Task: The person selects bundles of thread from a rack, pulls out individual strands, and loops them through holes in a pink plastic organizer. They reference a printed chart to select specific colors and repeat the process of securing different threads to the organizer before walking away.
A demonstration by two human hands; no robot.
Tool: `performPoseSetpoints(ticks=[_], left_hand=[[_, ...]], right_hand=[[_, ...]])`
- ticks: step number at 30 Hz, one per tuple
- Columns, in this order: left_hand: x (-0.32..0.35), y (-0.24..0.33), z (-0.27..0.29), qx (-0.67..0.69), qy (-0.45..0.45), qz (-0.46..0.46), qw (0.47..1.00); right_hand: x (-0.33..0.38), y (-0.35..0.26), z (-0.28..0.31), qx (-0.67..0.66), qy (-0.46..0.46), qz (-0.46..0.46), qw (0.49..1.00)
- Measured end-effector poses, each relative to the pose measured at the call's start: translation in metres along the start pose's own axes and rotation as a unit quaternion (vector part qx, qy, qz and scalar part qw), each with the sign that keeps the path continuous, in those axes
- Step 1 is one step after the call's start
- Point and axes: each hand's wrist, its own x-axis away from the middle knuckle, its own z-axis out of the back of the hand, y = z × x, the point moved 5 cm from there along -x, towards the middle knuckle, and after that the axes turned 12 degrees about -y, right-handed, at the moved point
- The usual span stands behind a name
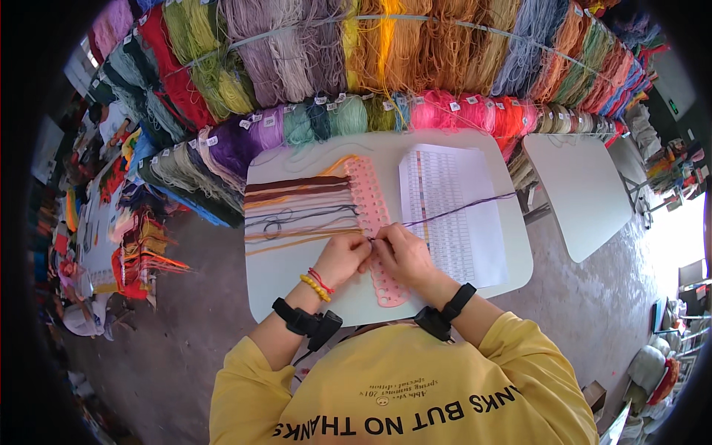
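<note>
Fingers (386, 254) of the right hand (406, 254) pinch dark purple thread (461, 210) over a pink, hole-edged strip (368, 195); the left hand (343, 256) curls just beside, its grip unclear.

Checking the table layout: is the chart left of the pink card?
No, the chart lies to the right of the pink card.

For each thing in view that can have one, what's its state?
Left hand: fingers bent at the card; grip unclear.
Right hand: closed, fingertips pinching purple thread.
Purple thread: stretched out rightward, crossing over the sheet.
Pink holed card: on the table, partly covered by the hands.
Brown strands: attached at the card, spread leftward.
Printed sheet: unfolded on the table.
Yarn hanks: bundled, tagged.
</note>
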Motion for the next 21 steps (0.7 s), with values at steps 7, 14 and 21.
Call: performPoseSetpoints(ticks=[7,14,21], left_hand=[[0.052,-0.025,0.101,0.365,0.12,-0.088,0.919],[0.228,-0.055,0.314,0.21,0.518,-0.104,0.823],[0.256,0.03,0.371,-0.102,0.576,-0.074,0.807]], right_hand=[[-0.008,-0.006,-0.008,0.156,-0.074,-0.006,0.985],[-0.014,-0.014,-0.011,0.171,-0.127,-0.041,0.976],[-0.001,-0.011,-0.011,0.182,-0.147,-0.062,0.97]])
